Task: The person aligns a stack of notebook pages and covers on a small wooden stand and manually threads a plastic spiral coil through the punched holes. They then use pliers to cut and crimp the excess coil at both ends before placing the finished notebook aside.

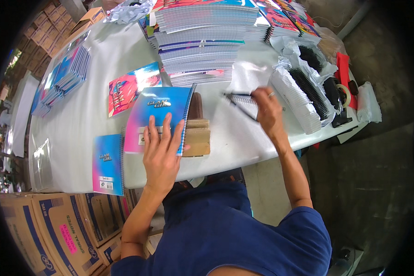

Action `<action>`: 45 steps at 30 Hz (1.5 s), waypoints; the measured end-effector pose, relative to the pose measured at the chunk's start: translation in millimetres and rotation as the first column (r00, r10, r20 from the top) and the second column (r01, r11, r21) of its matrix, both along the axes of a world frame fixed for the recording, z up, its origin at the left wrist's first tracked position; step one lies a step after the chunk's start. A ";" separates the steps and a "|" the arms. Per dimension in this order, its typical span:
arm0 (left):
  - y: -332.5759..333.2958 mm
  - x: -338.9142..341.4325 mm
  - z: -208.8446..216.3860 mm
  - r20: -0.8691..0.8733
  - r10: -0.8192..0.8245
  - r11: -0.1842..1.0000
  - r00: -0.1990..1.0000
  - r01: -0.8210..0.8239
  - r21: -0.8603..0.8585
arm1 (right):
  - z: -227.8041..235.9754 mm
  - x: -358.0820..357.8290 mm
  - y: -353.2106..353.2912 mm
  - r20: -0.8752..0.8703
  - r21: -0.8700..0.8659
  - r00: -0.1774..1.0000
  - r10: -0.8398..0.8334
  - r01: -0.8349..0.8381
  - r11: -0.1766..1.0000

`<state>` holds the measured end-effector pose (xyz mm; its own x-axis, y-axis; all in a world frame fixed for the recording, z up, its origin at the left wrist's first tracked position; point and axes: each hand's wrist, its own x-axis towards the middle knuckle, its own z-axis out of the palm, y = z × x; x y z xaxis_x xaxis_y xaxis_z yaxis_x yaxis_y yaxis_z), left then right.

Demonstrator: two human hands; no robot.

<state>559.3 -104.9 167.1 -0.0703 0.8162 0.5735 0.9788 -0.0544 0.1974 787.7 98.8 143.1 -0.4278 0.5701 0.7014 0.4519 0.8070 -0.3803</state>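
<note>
My left hand (162, 152) lies on a blue-and-pink spiral notebook (170, 99), its fingers spread flat over the cover. The notebook's dark coil edge faces right, beside a tan wooden block (198, 140) and a brown piece (195, 106). Off to the right, my right hand (267, 110) is closed on a dark, thin V-shaped tool (241, 106) held over the table. Motion smears it, so its exact kind is unclear. A second blue-and-pink spiral notebook (106, 164) lies at the table's front edge, and a pink-red printed cover (131, 89) lies behind the first.
A tall stack of notebooks (202, 55) rises at the back, with a smaller stack (66, 76) at the left. Black spiral coils (308, 92) lie in white paper at right, near a tape roll (343, 95). Cardboard cartons (64, 230) stand below the table's left front.
</note>
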 end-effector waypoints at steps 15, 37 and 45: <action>10.4 -0.7 2.0 -0.127 0.077 0.997 0.989 -0.075 0.021 | -8.3 -19.3 -86.5 0.093 -0.351 0.988 0.122 -0.082 0.933; -3.0 -45.1 33.9 0.099 0.040 0.998 0.994 -0.046 0.054 | 57.0 -26.9 -62.4 -0.012 -0.668 0.847 0.531 -0.402 0.626; -47.5 -162.4 71.8 0.770 -0.422 0.906 0.479 0.254 0.338 | -6.3 -41.2 -19.7 0.101 -0.094 0.988 0.120 -0.110 0.989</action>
<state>396.9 -152.4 238.9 -0.3081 0.7886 0.5321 0.2890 -0.4553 0.8421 746.5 79.1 136.8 -0.5634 0.5702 0.5979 0.3995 0.8215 -0.4069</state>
